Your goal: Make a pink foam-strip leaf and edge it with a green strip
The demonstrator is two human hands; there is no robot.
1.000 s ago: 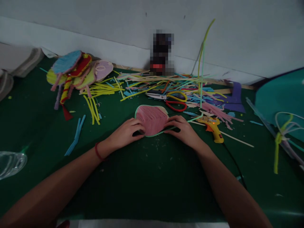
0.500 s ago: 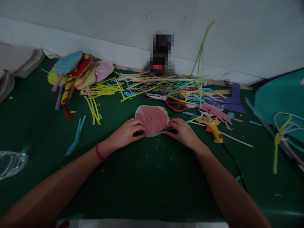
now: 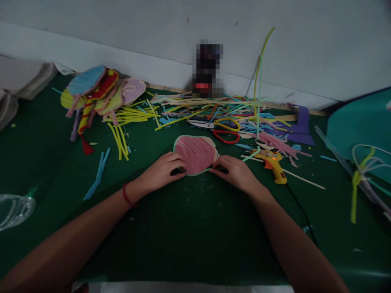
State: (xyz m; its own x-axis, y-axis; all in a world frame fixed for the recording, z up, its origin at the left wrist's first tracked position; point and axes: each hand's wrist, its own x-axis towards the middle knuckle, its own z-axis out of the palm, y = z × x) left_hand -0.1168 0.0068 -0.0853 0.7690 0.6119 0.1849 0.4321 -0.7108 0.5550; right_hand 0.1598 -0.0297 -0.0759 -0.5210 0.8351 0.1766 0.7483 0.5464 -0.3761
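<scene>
A rounded pink craft piece (image 3: 197,152), striped like pipe cleaners laid side by side, lies flat on the green tabletop. A thin mint-green pipe cleaner (image 3: 252,154) borders much of its rim and runs out past my right hand toward the glue gun. At the piece's lower left edge, my left hand (image 3: 163,173) is closed in a pinch on the rim. My right hand (image 3: 233,171) pinches the mint-green pipe cleaner near the lower right edge, where a small gap shows between strip and piece. Fingertip contact is partly hidden.
Just right of my right hand lies a yellow glue gun (image 3: 275,167) with its light lit. Scissors (image 3: 214,126) and heaps of coloured pipe cleaners (image 3: 183,108) lie behind. Finished-looking fan shapes (image 3: 87,81) are stacked at the back left; a clear plastic object (image 3: 15,211) sits left.
My right hand has shifted slightly right and down along the rim. The loose end of the mint-green pipe cleaner has moved a little. My left hand and the pink piece stay put.
</scene>
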